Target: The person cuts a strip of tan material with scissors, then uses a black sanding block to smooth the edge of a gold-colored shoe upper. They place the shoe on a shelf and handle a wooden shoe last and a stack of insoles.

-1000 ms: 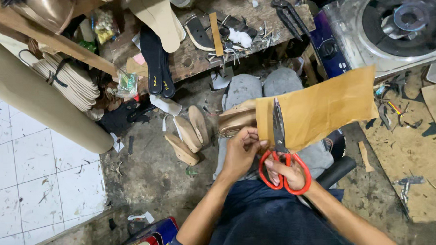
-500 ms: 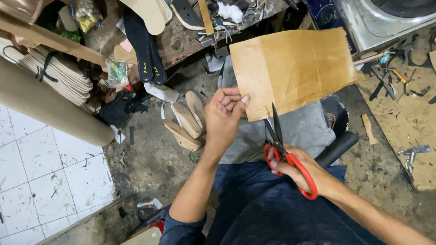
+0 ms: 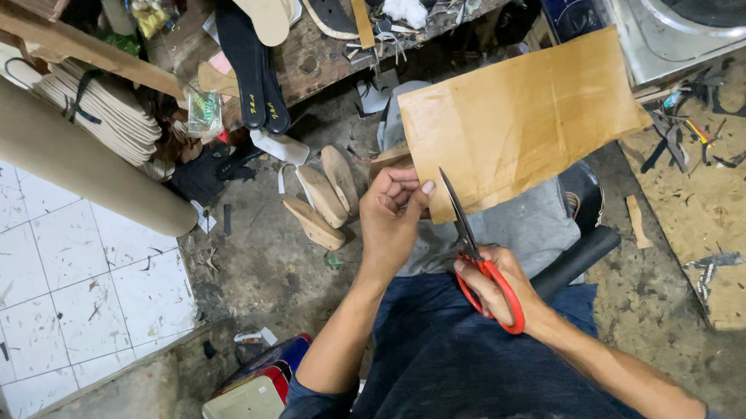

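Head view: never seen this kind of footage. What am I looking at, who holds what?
There is no machine here: a camera worn on a seated person's head looks down at their two bare hands and lap. The left hand pinches the near edge of a tan sheet that looks like thin leather or card. The right hand has its grip in the red handles of a pair of scissors, blades pointing up at the sheet's lower edge. On the dirty floor beyond the knees lie wooden shoe forms. A cluttered workbench at the top carries black insoles, and a stack of pale soles sits on the left.
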